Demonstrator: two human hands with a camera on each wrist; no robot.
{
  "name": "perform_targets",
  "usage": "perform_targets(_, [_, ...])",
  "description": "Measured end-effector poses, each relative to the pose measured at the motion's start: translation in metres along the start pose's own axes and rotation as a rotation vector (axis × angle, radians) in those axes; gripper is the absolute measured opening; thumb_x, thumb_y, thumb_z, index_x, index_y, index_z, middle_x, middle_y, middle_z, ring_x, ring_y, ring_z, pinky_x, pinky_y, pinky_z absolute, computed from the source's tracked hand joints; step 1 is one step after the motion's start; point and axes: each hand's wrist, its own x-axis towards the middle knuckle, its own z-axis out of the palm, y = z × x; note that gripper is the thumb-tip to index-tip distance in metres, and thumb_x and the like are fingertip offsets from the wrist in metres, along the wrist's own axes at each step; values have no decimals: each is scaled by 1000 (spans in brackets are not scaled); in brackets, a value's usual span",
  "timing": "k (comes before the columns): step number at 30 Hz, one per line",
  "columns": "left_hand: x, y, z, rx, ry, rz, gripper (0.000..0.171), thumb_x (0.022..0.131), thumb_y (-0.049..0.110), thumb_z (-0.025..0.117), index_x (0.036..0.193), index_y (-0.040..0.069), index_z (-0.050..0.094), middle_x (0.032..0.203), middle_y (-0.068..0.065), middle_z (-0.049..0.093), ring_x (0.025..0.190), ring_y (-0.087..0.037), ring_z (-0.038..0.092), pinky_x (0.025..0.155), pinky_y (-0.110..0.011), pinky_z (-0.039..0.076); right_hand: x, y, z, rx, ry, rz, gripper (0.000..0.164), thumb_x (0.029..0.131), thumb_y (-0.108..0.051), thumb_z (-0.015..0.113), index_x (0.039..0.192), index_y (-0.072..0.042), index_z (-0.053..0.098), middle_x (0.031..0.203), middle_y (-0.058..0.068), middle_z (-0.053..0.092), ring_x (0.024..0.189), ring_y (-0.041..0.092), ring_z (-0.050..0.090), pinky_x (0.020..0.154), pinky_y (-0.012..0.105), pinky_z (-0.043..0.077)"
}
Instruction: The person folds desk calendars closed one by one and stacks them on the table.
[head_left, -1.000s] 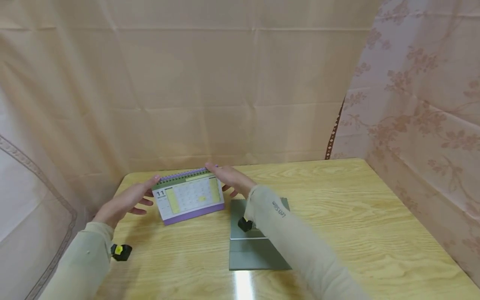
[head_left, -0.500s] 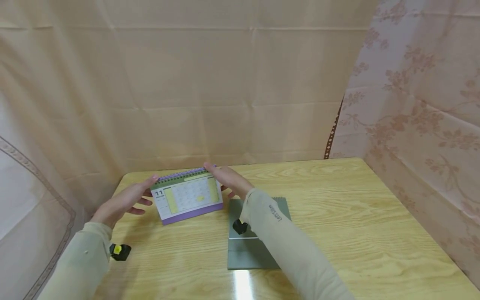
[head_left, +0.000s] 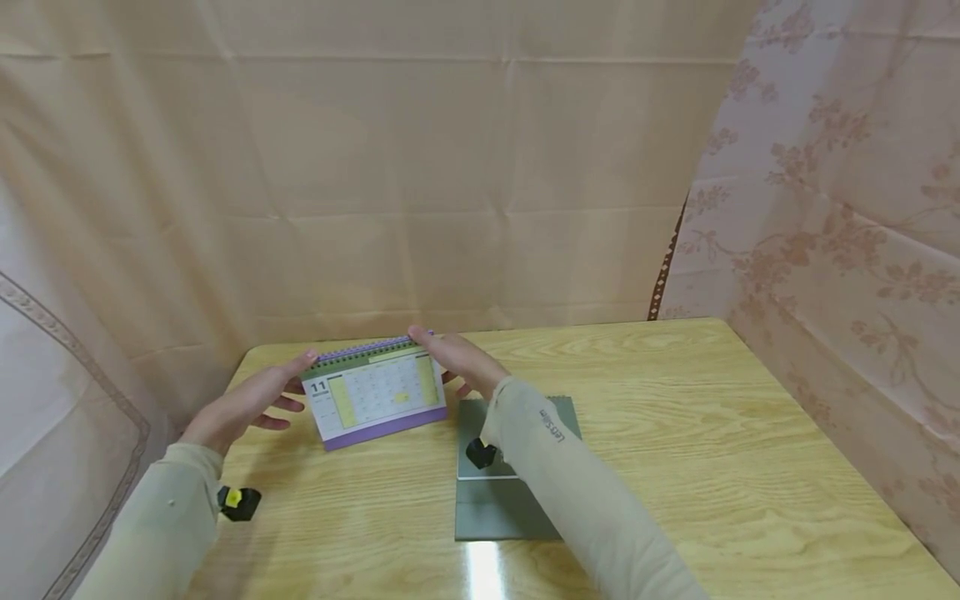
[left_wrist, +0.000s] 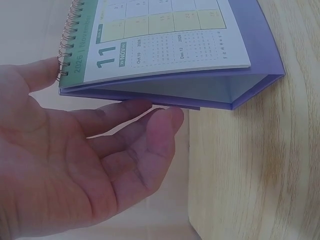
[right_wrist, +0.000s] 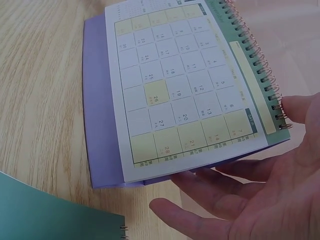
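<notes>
A spiral-bound desk calendar [head_left: 382, 390] with a purple stand stands on the table's left part, turned to a November page marked 11. My left hand [head_left: 247, 404] holds its upper left corner. In the left wrist view that thumb [left_wrist: 42, 74] lies at the spiral and the fingers reach along the back of the stand. At the upper right corner my right hand [head_left: 468, 360] holds it the same way, fingers [right_wrist: 215, 187] behind the stand. Beneath my right forearm lies a flat grey-green spiral-bound item [head_left: 498, 510], partly covered by the sleeve.
The wooden table [head_left: 697, 442] reaches to a beige curtain [head_left: 390, 183] at the back. Floral cloth [head_left: 847, 217] hangs on the right, and white cloth [head_left: 60, 417] on the left. Small black devices [head_left: 238, 503] are worn at both wrists.
Both hands keep their hold on the calendar, which stays in place. The right forearm has shifted slightly left; otherwise the view has only moved a little.
</notes>
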Motion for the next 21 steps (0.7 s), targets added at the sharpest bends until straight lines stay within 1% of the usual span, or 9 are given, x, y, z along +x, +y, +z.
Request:
perform_targets(2, [0, 0, 0, -5, 1, -6, 94, 90, 83, 36, 144, 6, 46, 141, -23, 45, 122, -41, 48, 87, -48, 52, -1, 1, -1, -1, -9, -4, 76, 86, -85, 45, 122, -22, 68, 135, 5, 54, 116, 41, 54, 97, 67, 42])
perform_targets(6, [1, 0, -1, -24, 2, -11, 92, 92, 81, 36, 143, 5, 47, 138, -22, 49, 120, -40, 51, 84, -45, 54, -2, 0, -2, -3, -21, -3, 73, 85, -85, 46, 118, -24, 69, 131, 4, 55, 116, 40, 54, 97, 67, 41])
perform_targets(9, [3, 0, -1, -42, 5, -14, 93, 91, 82, 37, 142, 5, 47, 136, -21, 52, 119, -40, 52, 83, -45, 54, -2, 0, -3, 15, -25, 1, 71, 85, -84, 48, 116, -25, 70, 128, 3, 57, 116, 39, 54, 98, 68, 40])
perform_targets(13, [4, 0, -1, -60, 2, -24, 96, 88, 85, 39, 141, 5, 48, 136, -21, 53, 120, -41, 52, 86, -47, 54, -2, 1, -5, 45, -35, -5, 69, 84, -84, 51, 114, -25, 71, 123, 1, 59, 117, 38, 53, 99, 68, 39])
perform_targets(16, [4, -1, -1, -67, 1, -25, 97, 88, 85, 39, 142, 5, 47, 136, -21, 53, 121, -41, 52, 87, -48, 54, -1, 2, -5, 54, -40, -8, 68, 83, -84, 52, 113, -26, 72, 121, 1, 60, 118, 38, 53, 99, 68, 39])
perform_targets(21, [4, -2, 0, -81, -4, -18, 94, 90, 83, 39, 142, 5, 47, 136, -22, 53, 119, -42, 54, 85, -47, 55, 1, 4, -5, 66, -44, 5, 65, 86, -82, 51, 112, -27, 72, 118, 2, 62, 117, 37, 53, 98, 67, 40])
